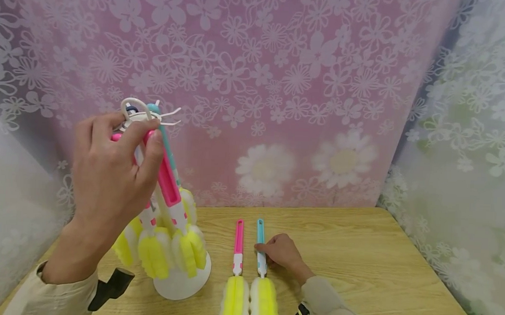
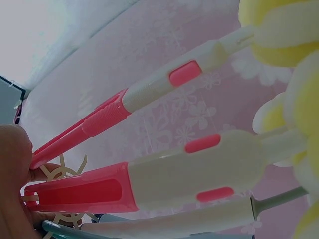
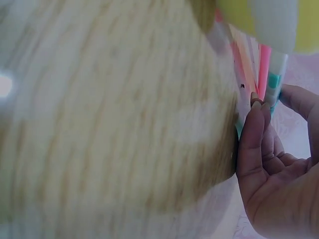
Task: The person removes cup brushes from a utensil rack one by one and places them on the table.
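A: Entry one?

B: One left hand (image 1: 115,164), raised — its thumb and fingers pinched the top of a hanging pink brush (image 1: 168,184) at the hooks of a white stand (image 1: 179,291).

A: Adjoining stock?

B: One turquoise brush (image 1: 171,159), which hung just beside it; yellow-and-white sponge heads (image 1: 154,257) hung lower down, over the round base.

A: Entry two?

B: One right hand (image 1: 285,252), low; thumb and fingertips pinched the handle of a blue brush (image 1: 261,262), which lay on the wooden table (image 1: 338,243).

A: Its neighbour?

B: One flat pink brush (image 1: 238,264), parallel, just to the left, sponge ends nearest the wearer (whether those ends touched, I could not tell).

A: Backing?

B: One pink floral backdrop (image 1: 256,81) — it stood behind the table.
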